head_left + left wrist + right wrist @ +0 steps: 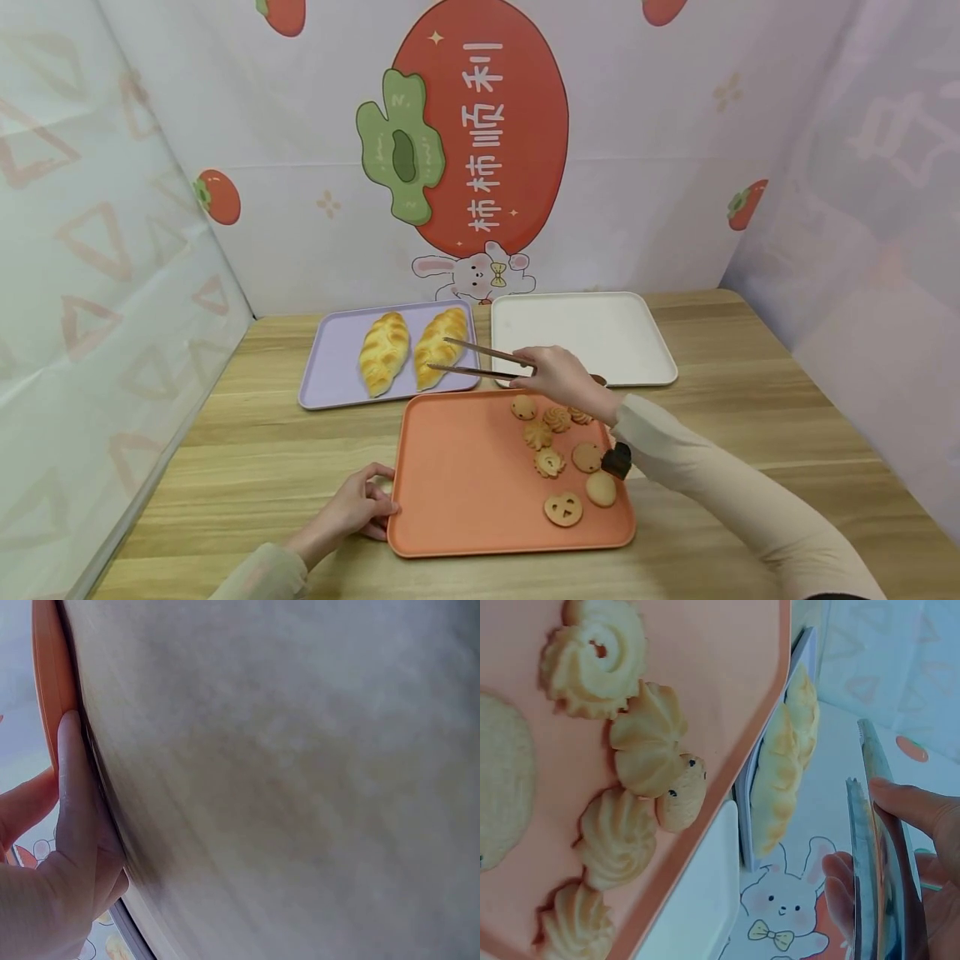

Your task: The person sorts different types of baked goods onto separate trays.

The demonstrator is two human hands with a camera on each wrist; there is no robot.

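Note:
My right hand holds metal tongs, their arms spread apart and pointing left. In the head view the tips overlap the right-hand croissant-shaped bread on the purple tray; in the right wrist view nothing shows between them. Another such bread lies to its left. My left hand pinches the left rim of the orange tray, thumb on the edge and fingers at the outer side. Several cookies lie on the tray's right part, among them a pretzel-shaped one and a swirled one.
A white tray stands at the back right, beside the purple one and behind the orange one. All three rest on a wooden table. A printed cloth backdrop rises behind and along both sides.

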